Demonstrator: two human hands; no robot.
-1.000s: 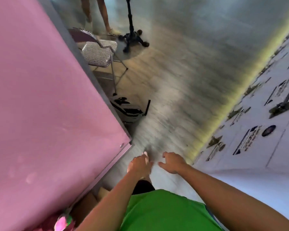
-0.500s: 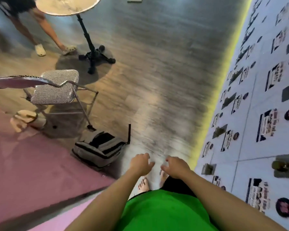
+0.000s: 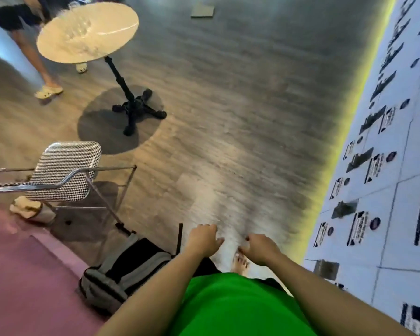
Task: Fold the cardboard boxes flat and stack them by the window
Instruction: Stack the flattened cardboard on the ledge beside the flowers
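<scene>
Cardboard boxes: none clearly in view; a flat grey square [image 3: 202,10] far across the wood floor may be one, too blurred to tell. Your left hand [image 3: 203,239] and right hand [image 3: 261,248] hang loosely curled, holding nothing, near together. Risk: you could trip on the grey-and-black backpack [image 3: 124,270] beside your feet.

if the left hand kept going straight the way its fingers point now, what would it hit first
Probably nothing close. The left hand holds nothing and points forward over bare wood floor; the round table's base lies off to the left, though depth is hard to judge.
</scene>
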